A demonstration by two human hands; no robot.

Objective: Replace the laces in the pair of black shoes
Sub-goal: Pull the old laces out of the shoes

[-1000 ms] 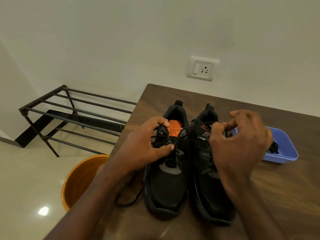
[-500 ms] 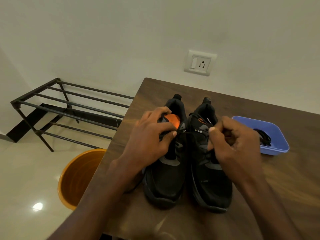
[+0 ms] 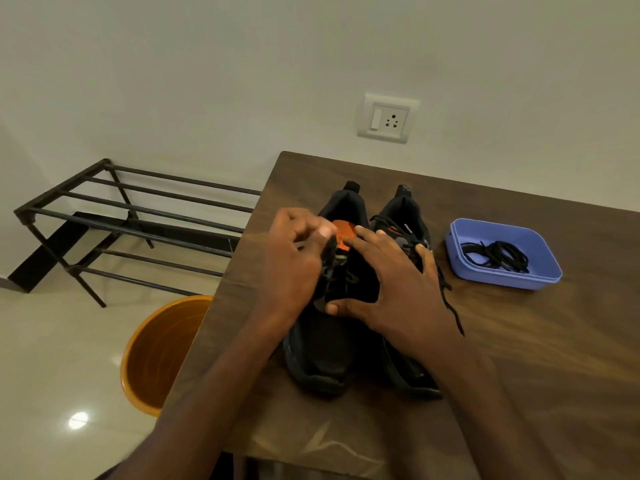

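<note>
Head view: left hand [image 3: 294,258] pinches left shoe [image 3: 325,341] eyelet edge, fingertips blurred; right hand [image 3: 391,289] spread flat, hiding both tongues; lace [image 3: 450,303] trails onto table [image 3: 519,341].

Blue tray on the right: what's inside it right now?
The blue tray holds a loose tangle of black laces on its floor. Whether that is one lace or two cannot be told, and anything under the tangle is hidden.
</note>
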